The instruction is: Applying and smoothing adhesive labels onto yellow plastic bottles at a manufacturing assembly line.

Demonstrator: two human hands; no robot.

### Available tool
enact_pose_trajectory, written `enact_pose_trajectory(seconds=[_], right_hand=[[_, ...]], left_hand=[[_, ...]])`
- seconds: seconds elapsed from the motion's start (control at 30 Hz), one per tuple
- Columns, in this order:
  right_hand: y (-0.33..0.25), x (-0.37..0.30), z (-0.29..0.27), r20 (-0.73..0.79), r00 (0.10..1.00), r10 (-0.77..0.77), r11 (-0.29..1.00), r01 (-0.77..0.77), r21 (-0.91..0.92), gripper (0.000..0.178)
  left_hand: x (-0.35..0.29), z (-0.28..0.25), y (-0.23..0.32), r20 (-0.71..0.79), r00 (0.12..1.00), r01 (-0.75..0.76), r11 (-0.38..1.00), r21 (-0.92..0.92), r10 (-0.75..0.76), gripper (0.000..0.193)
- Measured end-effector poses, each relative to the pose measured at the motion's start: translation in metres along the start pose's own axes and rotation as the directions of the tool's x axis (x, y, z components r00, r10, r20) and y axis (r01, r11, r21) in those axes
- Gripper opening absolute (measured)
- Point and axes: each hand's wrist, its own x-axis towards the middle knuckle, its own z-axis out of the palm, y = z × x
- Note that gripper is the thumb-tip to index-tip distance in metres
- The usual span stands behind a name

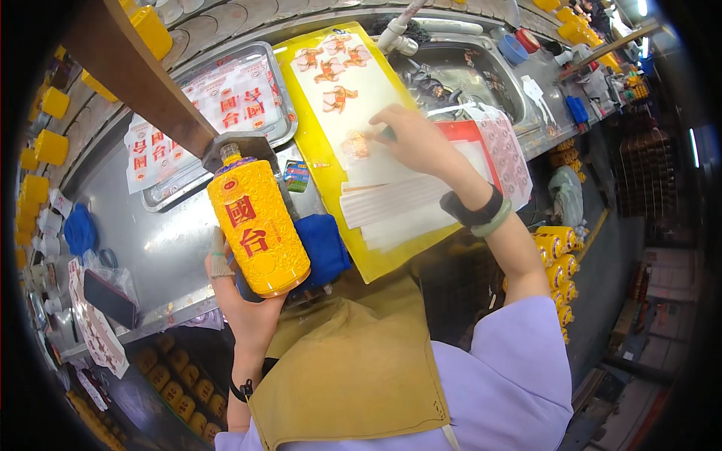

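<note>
My left hand [244,312] supports a yellow embossed bottle [259,225] with large red characters, its fingers wrapped behind the lower side. A pale wrap covers one of its fingers. The bottle tilts, its neck up against the end of a wooden arm [150,83]. Over a yellow board [368,263], my right hand [417,143] is bent above a white sheet [338,139] bearing several red-orange decals [340,99]. A small dark piece shows between its thumb and fingers; its kind is unclear. One decal [356,145] lies beside the fingertips. White paper strips [391,207] lie below the hand.
A metal tray [282,124] with printed decal sheets [162,154] is at left. A blue cloth [323,252] lies beside the bottle. A sink [481,56] with a faucet is at far right. A phone [110,298] rests near the left edge. Yellow bottles [560,270] stand at right.
</note>
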Motion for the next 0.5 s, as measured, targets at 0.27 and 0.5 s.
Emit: enact_pose_trajectory(seconds=[0.27,0.5], right_hand=[[0.013,0.019,0.006,0.023,0.99,-0.14,0.963,0.141,-0.228,0.054],[-0.018,0.058,-0.001,0.13,0.976,-0.177,0.942,0.206,-0.266,0.057]], left_hand=[[0.001,-0.001,0.001,-0.01,1.0,0.0,1.0,0.031,0.001,0.113],[0.004,-0.001,0.006,-0.028,0.998,-0.061,0.992,0.107,0.064,0.115]])
